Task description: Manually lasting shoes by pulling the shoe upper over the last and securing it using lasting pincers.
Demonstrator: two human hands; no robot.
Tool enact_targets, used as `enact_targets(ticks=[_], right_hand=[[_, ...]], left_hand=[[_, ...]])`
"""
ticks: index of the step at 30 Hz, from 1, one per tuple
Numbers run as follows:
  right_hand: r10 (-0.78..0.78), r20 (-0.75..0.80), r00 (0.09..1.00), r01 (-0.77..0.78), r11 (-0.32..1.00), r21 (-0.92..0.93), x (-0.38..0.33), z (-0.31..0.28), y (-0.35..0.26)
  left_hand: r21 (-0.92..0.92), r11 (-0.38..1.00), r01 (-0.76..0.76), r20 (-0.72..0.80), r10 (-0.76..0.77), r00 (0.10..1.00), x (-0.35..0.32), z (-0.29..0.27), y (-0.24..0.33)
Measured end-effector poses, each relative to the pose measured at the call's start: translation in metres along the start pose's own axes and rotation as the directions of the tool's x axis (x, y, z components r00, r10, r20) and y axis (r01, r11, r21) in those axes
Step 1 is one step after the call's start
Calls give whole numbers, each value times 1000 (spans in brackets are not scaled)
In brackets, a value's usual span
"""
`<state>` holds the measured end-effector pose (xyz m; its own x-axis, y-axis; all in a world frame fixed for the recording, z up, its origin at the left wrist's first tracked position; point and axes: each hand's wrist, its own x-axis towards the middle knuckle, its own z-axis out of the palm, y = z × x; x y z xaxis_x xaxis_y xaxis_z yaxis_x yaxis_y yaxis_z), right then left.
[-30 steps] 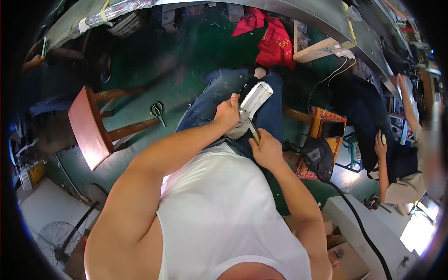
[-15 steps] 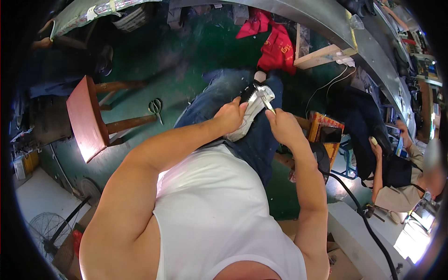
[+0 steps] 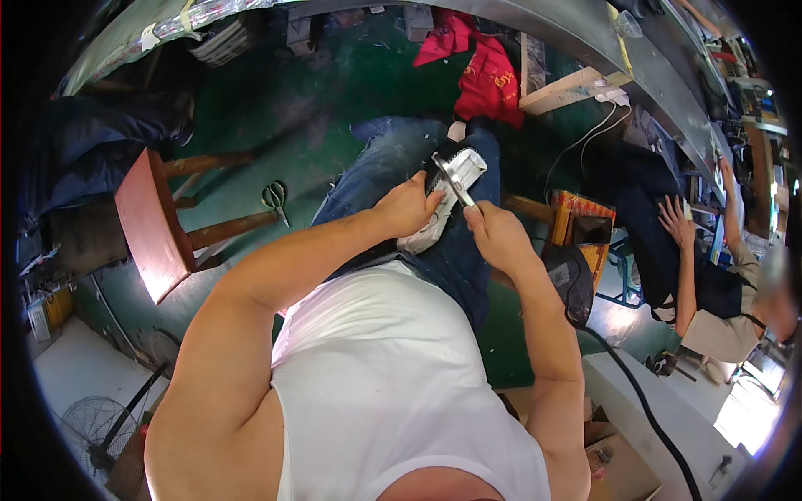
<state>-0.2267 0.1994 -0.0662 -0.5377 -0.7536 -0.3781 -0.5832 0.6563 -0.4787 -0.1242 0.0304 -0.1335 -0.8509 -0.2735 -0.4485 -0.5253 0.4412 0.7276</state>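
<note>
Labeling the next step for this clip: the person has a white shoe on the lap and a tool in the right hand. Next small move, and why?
Probably draw the metal tool along the shoe's sole edge. The left hand already grips the white shoe on the lap, and the right hand holds the tool's tip against its upper end, so only the stroke seems left.

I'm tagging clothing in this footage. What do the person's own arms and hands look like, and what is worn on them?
Both arms are bare from shoulder to fingertips: no sleeves, gloves, watch or bands are visible. The left hand and right hand are uncovered. The person wears a white sleeveless top and blue jeans.
</note>
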Motion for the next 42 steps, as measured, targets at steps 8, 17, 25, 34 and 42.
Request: enact_targets(ticks=[8, 17, 25, 34, 42], right_hand=[[65, 91, 994, -50, 985, -162, -7, -3, 1], [2, -43, 999, 18, 895, 445, -16, -1, -7], [-64, -46, 997, 63, 998, -9, -11, -7, -6], [9, 118, 993, 17, 975, -222, -10, 2, -14], [266, 75, 961, -261, 786, 561, -21, 13, 35]], left_hand=[[-41, 998, 42, 148, -36, 988, -5, -10, 1], [-543, 825, 159, 296, 11, 955, -2, 4, -31], [-504, 852, 138, 316, 34, 948, -1, 2, -29], [-387, 907, 165, 329, -31, 944, -2, -13, -14], [-391, 897, 204, 139, -161, 977, 10, -5, 0]])
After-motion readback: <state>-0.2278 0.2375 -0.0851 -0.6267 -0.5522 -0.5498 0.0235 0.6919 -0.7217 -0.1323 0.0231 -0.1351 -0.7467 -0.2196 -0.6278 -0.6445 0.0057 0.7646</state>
